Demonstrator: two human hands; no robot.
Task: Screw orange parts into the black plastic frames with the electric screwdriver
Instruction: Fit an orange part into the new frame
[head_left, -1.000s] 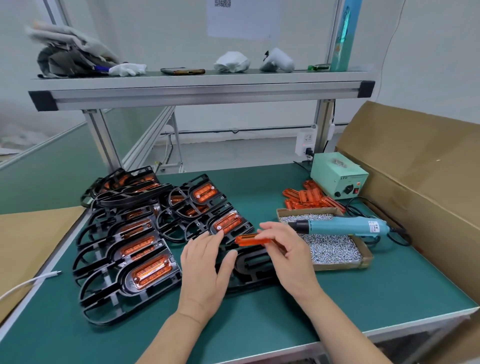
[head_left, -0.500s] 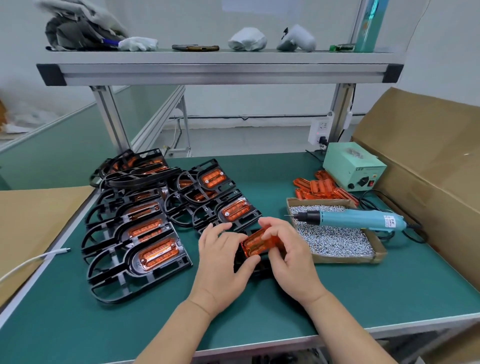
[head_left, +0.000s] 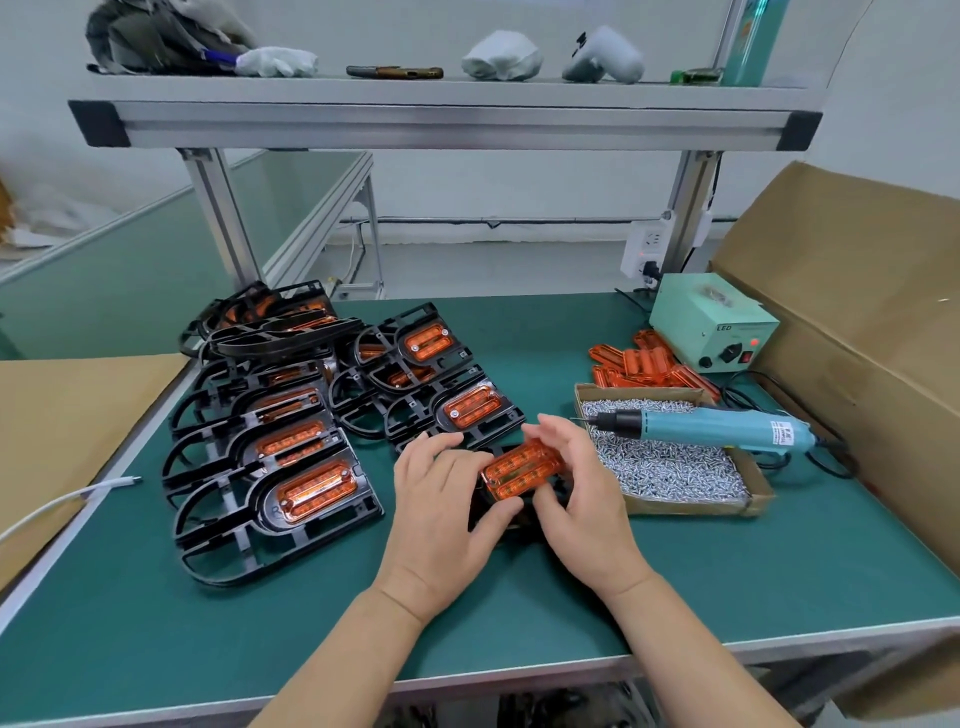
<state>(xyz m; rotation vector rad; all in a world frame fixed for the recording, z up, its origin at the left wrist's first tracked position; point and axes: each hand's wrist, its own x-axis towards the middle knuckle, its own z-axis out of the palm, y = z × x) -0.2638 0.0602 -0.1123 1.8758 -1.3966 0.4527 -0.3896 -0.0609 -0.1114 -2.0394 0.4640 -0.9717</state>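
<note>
left hand: curled round the left end of the translucent orange oblong plastic part, thumb pressed at its near edge, fingers spread and bent over its far side.
right hand: clamped on the right end of that orange part, thumb at the near edge, fingers arched together over the far edge.
orange part: held flat between both hands over the middle of the green tabletop, toward the front edge, on or just above a black plastic frame; seated or not, impossible to tell.
black plastic frame: lay mostly hidden beneath the two hands.
teal electric screwdriver: rested ungripped across the shallow cardboard tray of small silver screws, bit pointing toward the hands, near the right edge.
loose orange parts: piled just behind the tray, beside a pale green power box at the back right corner.
finished black frames with orange inserts: stacked overlapping across the left half of the tabletop.
white cable: trailed in across the left edge.
brown cardboard sheet: stood along the right edge.
</note>
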